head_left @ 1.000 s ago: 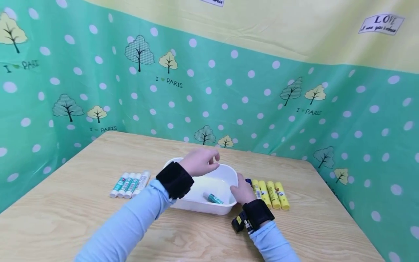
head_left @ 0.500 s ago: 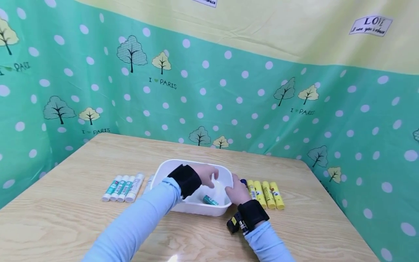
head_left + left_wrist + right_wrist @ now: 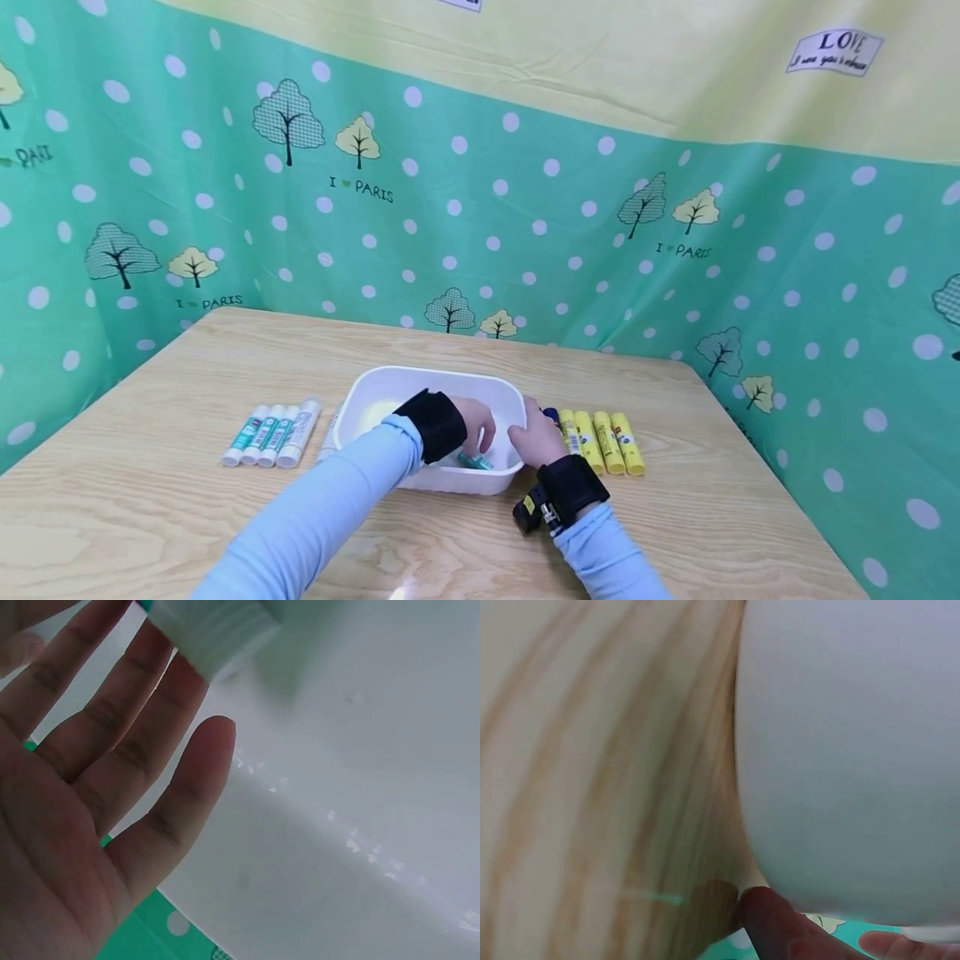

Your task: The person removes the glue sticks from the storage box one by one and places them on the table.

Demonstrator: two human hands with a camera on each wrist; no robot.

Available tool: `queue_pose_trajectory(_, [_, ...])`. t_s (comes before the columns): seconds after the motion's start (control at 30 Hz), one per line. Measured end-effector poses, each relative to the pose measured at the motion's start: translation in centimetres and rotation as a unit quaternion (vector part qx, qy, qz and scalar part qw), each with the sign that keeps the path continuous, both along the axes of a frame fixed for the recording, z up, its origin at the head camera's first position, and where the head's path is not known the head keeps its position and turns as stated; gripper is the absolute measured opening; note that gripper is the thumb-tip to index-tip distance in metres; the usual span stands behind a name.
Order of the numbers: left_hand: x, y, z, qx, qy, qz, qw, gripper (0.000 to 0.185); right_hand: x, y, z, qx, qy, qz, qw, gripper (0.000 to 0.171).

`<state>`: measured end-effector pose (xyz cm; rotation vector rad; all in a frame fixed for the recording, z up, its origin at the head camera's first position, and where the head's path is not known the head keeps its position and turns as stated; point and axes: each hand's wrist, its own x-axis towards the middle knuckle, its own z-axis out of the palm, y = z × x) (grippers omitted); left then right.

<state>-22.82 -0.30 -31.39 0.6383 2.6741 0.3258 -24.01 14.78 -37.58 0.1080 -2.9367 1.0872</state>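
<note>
A white plastic basin (image 3: 375, 392) stands on the table in the middle of the head view. Inside it lies a green-and-white glue stick (image 3: 477, 462). My left hand (image 3: 474, 419) reaches down into the basin over that stick. In the left wrist view the fingers are loosely extended, with the stick's pale ribbed end (image 3: 225, 634) at the fingertips; the thumb's contact is unclear. At the basin's right side, my right hand (image 3: 537, 437) grips the rim, thumb towards the inside. The right wrist view shows its fingertips (image 3: 769, 915) against the outer wall.
Several green-and-white glue sticks (image 3: 258, 435) lie in a row left of the basin, one partly hidden behind it. Several yellow glue sticks (image 3: 606, 442) and a dark blue-capped one (image 3: 552, 414) lie at the right. A green-and-yellow curtain (image 3: 480, 208) hangs behind the wooden table (image 3: 420, 542).
My left hand has lowered from above the basin's rim to the glue stick inside. The right hand stays on the rim. The head view has shifted slightly.
</note>
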Motion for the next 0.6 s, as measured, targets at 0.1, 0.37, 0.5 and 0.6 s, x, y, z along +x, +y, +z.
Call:
queue_pose_trajectory(0.1, [0.0, -0.4, -0.3, -0.001, 0.019, 0.01, 0.9998, 0.023, 0.0, 0.0, 0.0, 0.001, 0.004, -0.002, 1.0, 0.052])
queue_pose_trajectory(0.37, [-0.9, -1.4, -2.3, 0.053, 0.137, 0.019, 0.989, 0.012, 0.0, 0.0, 0.0, -0.004, -0.003, -0.007, 1.0, 0.051])
queue_pose_trajectory(0.5, [-0.4, -0.9, -1.2, 0.017, 0.168, 0.059, 0.9838, 0.008, 0.0, -0.1, 0.1, -0.008, -0.005, -0.007, 1.0, 0.052])
queue_pose_trajectory(0.6, [0.4, -1.1, -0.5, 0.015, 0.137, 0.107, 0.9847, 0.014, 0.1, -0.2, 0.1, -0.014, -0.009, -0.012, 1.0, 0.052])
